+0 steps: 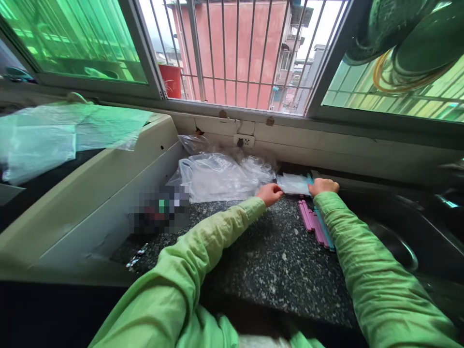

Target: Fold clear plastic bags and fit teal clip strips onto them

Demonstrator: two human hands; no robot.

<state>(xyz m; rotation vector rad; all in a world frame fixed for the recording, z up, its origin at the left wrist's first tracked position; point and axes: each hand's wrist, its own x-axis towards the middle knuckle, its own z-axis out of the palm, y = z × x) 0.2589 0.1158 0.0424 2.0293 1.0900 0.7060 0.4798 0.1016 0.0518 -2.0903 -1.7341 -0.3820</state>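
Observation:
Between my hands lies a small clear plastic bag (293, 183), flat on the speckled counter. My left hand (271, 194) has its fingers pinched together at the bag's left edge. On the right, a teal bag clip (310, 179) runs along the bag's edge, and my right hand (324, 186) is closed over it; the fingers are partly hidden. Just nearer to me, pink bag clips (312, 220) and a teal strip (324, 229) lie side by side by my right forearm. Larger clear plastic bags (217, 176) lie in a crumpled pile left of my left hand.
A dark speckled counter (268, 261) runs below a barred window. To the right is a dark sink (387, 241). At the left stands a pale raised ledge (145, 145) with more plastic sheets (83, 121). A wall socket (244, 140) sits behind the bags. A blurred-out patch covers something at left.

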